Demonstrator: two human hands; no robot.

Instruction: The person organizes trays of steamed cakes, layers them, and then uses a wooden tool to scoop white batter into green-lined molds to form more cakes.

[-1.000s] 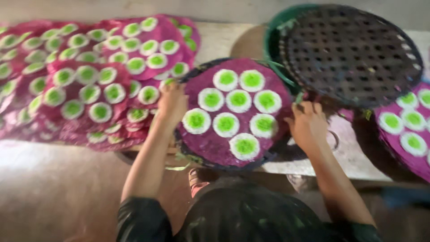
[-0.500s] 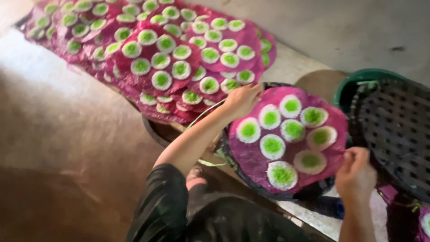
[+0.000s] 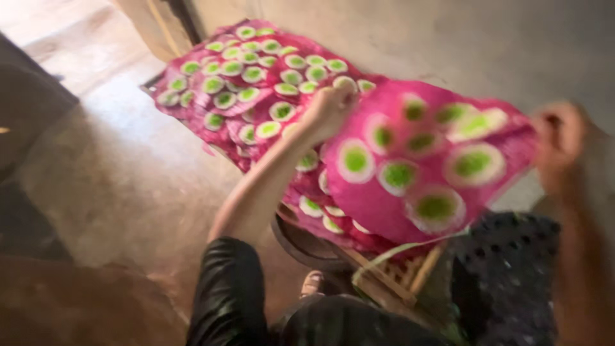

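— Where's the pink sheet (image 3: 416, 166) now?

— Up in the air, stretched between both hands, over the basket (image 3: 391, 275). Half a second ago it lay flat on the round tray; now it is lifted and tilted, blurred.

— The hands?

— The left hand (image 3: 330, 109) is closed on its upper left edge. The right hand (image 3: 560, 138) pinches the right edge, though it's smeared.

— What is it like?

— Thin, limp, magenta, dotted with round white discs with green centres. The pile (image 3: 256, 77) behind holds many like it, overlapping on the grey floor (image 3: 115, 179). The perforated dark tray (image 3: 506, 269) sits below right.
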